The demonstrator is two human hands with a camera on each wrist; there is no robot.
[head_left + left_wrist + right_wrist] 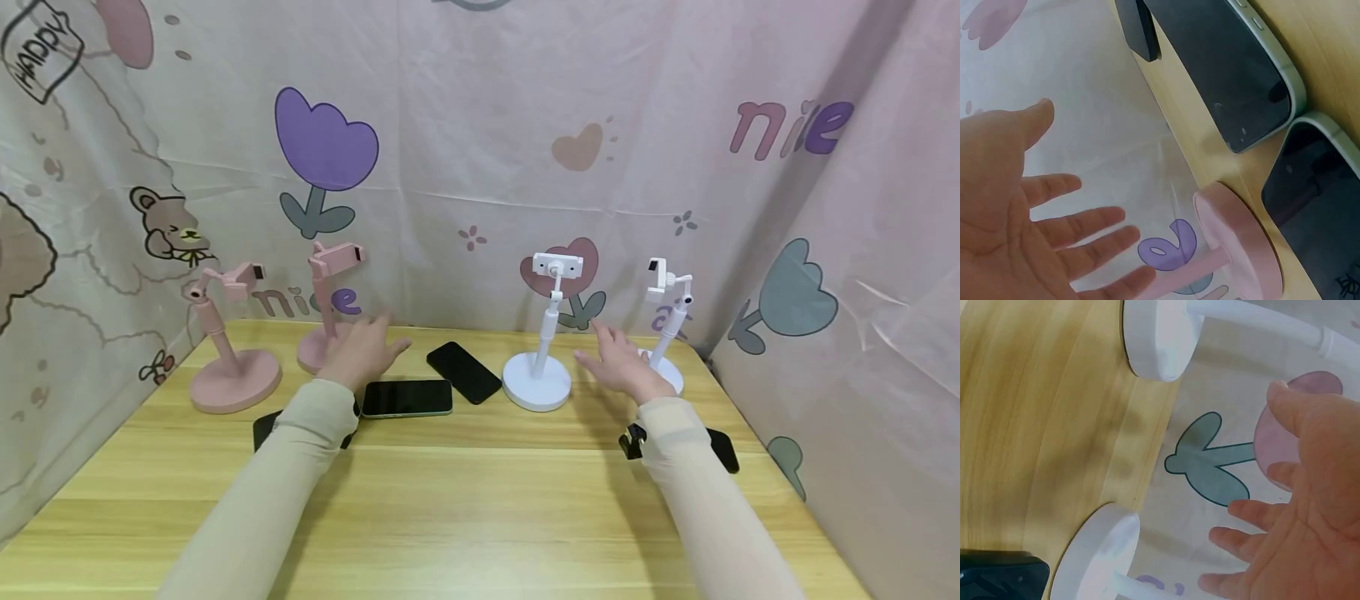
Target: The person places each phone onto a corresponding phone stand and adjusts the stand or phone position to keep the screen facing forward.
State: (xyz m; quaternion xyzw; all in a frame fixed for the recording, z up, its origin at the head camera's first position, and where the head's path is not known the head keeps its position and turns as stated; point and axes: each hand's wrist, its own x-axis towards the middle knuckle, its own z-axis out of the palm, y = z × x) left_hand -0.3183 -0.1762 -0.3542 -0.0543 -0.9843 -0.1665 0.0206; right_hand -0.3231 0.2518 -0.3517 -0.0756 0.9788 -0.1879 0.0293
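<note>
My left hand point(363, 350) is held over the table with fingers spread, overlapping the base of a pink phone stand point(322, 292) in the head view. Nothing lies in its palm in the left wrist view, where a green-edged phone point(1235, 75) and another phone point(1316, 187) lie beside the stand's pink base point(1254, 244). Between two white phone stands, the left one point(536, 383) and the right one point(672, 325), my right hand point(622, 367) reaches forward, fingers extended and holding nothing. The right wrist view shows both white bases, nearer one point(1097, 550) included.
Another pink stand point(235, 383) is at the far left. Two dark phones, one level point(407, 398) and one slanted point(464, 372), lie mid-table. My forearms partly hide a left phone point(266, 428) and a right phone point(723, 451). A printed curtain point(465, 150) hangs behind the wooden table point(480, 517).
</note>
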